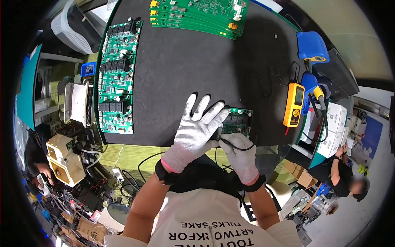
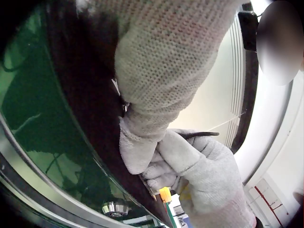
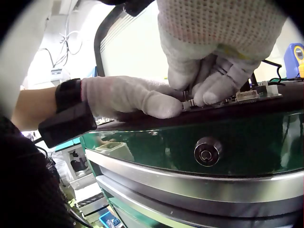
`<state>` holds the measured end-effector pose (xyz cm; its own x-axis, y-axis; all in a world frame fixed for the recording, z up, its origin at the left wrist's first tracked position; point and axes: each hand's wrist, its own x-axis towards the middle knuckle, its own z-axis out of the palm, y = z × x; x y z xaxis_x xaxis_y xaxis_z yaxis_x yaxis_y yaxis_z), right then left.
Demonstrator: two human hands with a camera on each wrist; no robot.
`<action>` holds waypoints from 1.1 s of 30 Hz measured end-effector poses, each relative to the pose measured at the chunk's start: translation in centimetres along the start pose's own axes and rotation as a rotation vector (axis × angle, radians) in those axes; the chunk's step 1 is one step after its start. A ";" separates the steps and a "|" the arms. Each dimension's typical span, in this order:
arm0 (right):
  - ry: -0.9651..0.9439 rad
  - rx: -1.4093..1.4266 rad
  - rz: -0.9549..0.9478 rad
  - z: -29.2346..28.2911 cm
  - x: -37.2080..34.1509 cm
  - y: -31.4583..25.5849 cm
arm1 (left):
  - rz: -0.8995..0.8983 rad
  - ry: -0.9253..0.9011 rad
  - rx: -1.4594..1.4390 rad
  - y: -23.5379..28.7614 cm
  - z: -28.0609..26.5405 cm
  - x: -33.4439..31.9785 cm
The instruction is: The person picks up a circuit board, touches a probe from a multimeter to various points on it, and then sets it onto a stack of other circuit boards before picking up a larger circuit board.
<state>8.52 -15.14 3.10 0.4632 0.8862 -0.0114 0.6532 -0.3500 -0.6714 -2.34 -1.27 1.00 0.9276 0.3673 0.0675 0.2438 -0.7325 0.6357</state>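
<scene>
My gloved left hand (image 1: 195, 129) lies over the left side of a green circuit board (image 1: 235, 120) near the table's front edge, fingers spread and fairly straight. Its thumb reaches the board's near edge, beside the other hand's fingertips. Between thumb and fingers my gloved right hand (image 1: 240, 155) pinches a thin black cable (image 1: 237, 147), which curves over that hand. In the right wrist view the right hand (image 3: 213, 61) bears down at small connectors on the board's edge, with a white connector (image 3: 247, 96) showing beside it. The pinched cable end is hidden by the fingers.
Several populated boards (image 1: 117, 76) line the mat's left edge. A fanned stack of green boards (image 1: 197, 18) lies at the far side. To the right are a yellow handheld meter (image 1: 293, 105) and a blue soldering station (image 1: 312, 46). Another person (image 1: 347, 177) is at the right.
</scene>
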 end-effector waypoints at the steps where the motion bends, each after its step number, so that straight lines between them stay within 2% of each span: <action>1: 0.000 0.000 0.002 0.0 0.0 -0.1 | -0.007 -0.014 0.007 0.0 0.0 0.0; 10: -0.027 -0.010 0.025 -0.3 0.0 -0.2 | 0.002 -0.005 0.030 0.0 0.0 -0.1; 12: 0.009 -0.025 -0.047 -0.1 -0.1 0.2 | 0.004 0.001 0.025 0.0 0.1 0.0; 22: 0.058 0.008 -0.086 0.3 -0.1 0.7 | 0.001 -0.001 0.015 0.0 0.0 -0.1; 28: 0.080 0.067 -0.022 0.1 -0.1 0.1 | -0.001 -0.018 0.032 0.0 0.0 -0.1; 30: 0.039 0.072 0.079 0.1 -0.2 -0.1 | 0.003 -0.021 0.045 0.0 0.1 -0.1; 33: 0.048 0.082 0.072 0.2 -0.1 -0.2 | 0.006 -0.032 0.070 0.0 0.0 -0.1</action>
<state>8.23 -15.13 3.13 0.5366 0.8433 -0.0280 0.5669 -0.3850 -0.7283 -2.46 -1.28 1.00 0.9377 0.3446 0.0456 0.2561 -0.7735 0.5797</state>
